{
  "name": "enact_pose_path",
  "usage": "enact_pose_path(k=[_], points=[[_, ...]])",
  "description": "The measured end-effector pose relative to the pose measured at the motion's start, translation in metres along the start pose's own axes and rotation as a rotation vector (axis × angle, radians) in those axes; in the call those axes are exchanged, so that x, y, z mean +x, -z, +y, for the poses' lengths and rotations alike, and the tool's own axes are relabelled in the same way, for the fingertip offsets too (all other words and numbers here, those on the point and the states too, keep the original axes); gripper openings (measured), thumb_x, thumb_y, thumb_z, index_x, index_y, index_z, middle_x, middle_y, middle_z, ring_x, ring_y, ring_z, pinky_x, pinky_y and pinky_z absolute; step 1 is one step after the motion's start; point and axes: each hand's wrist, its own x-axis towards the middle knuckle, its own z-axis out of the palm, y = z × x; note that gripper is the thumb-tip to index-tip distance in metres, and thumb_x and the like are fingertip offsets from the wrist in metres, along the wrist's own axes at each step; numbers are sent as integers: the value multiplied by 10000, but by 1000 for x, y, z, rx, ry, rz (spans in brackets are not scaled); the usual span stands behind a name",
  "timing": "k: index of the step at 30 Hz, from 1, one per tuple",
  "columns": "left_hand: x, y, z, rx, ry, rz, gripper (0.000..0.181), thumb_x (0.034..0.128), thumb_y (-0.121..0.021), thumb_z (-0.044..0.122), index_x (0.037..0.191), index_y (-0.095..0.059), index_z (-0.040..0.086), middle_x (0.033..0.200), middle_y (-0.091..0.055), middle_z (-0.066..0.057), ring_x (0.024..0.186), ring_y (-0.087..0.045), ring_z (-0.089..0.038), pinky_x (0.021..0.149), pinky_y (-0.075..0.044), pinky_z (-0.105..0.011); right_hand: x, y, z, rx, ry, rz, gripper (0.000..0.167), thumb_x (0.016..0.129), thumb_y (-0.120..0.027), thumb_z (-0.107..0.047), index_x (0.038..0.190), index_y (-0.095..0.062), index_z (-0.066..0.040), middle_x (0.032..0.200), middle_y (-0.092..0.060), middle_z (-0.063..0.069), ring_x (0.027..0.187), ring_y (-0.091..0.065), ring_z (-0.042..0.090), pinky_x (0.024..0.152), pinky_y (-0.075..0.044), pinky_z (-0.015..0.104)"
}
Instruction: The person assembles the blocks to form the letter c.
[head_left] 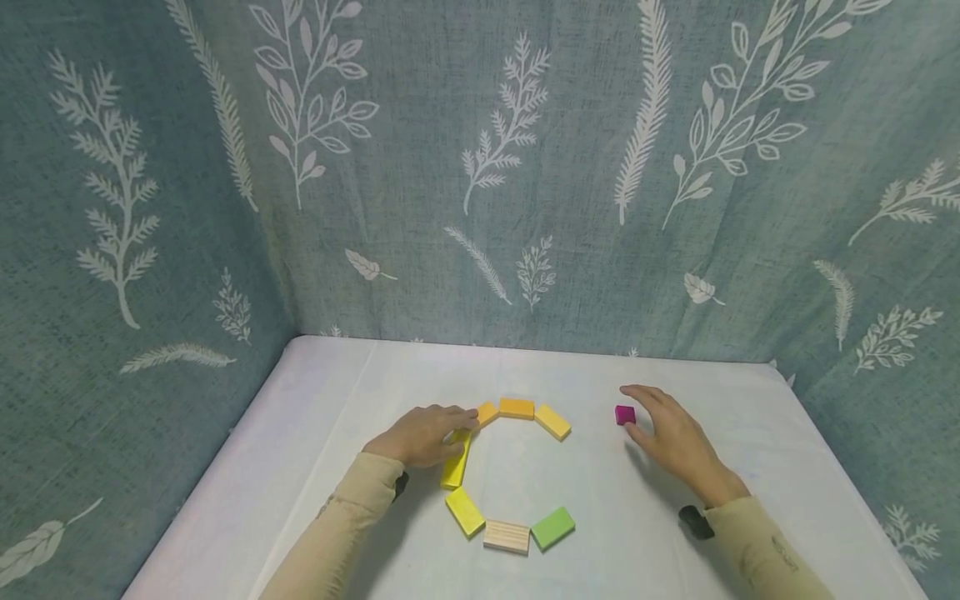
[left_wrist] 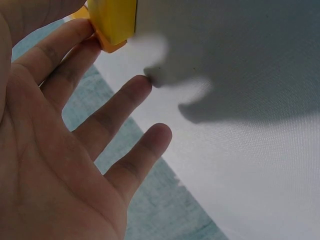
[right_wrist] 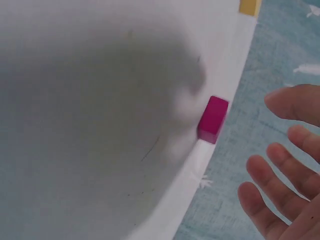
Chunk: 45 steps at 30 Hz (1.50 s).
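Observation:
My left hand (head_left: 425, 436) is at the far end of a yellow block (head_left: 454, 471), its thumb and fingertips pinching it. In the left wrist view, two fingertips touch the yellow block (left_wrist: 114, 20) beside an orange one (left_wrist: 114, 47), while the other two fingers extend free. To the right, my right hand (head_left: 675, 440) hovers around a small magenta block (head_left: 625, 415), thumb and fingers spread. The right wrist view shows a gap between those fingers and the magenta block (right_wrist: 213, 120).
An open ring of blocks lies on the white tabletop (head_left: 330, 450): orange (head_left: 517, 407), light orange (head_left: 552, 422), another yellow (head_left: 465, 512), plain wood (head_left: 506, 537) and green (head_left: 553, 527). Leaf-patterned teal cloth (head_left: 420, 167) rises behind and at both sides.

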Motion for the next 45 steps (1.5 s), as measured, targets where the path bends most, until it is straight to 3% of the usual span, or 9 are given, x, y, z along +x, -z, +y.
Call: enact_pose_path(k=[10, 19, 29, 45], points=[[0, 1, 1, -2, -2, 2, 410, 1004, -636, 204, 1407, -611, 139, 1516, -517, -31, 1315, -544, -314, 1081, -462, -500, 6, -8, 12, 10, -26, -84, 570, 766, -837, 28, 1292, -618, 29, 1236, -647, 215, 1151, -613, 422, 978, -511, 578], [1, 1, 0, -6, -4, 4, 411, 1003, -640, 207, 1408, -612, 144, 1521, -512, -22, 1319, -542, -308, 1084, -460, -496, 14, -14, 15, 23, -137, -216, 444, 828, -787, 1, 1247, -650, 54, 1190, -668, 227, 1141, -624, 425, 1008, -496, 574], [0, -1, -1, -9, -23, 9, 412, 1002, -639, 202, 1407, -612, 133, 1517, -516, -32, 1315, -545, -315, 1079, -464, -502, 15, -22, 19, 26, -126, -228, 347, 804, -773, 50, 1141, -693, 78, 1068, -694, 210, 1034, -664, 409, 943, -540, 552], [0, 2, 0, -16, -1, -1, 418, 1003, -641, 212, 1414, -608, 146, 1520, -513, -20, 1327, -535, -312, 1092, -452, -501, 13, -18, 18, 21, -147, -191, 312, 806, -769, 36, 1112, -711, 62, 999, -693, 168, 952, -683, 365, 897, -566, 537]])
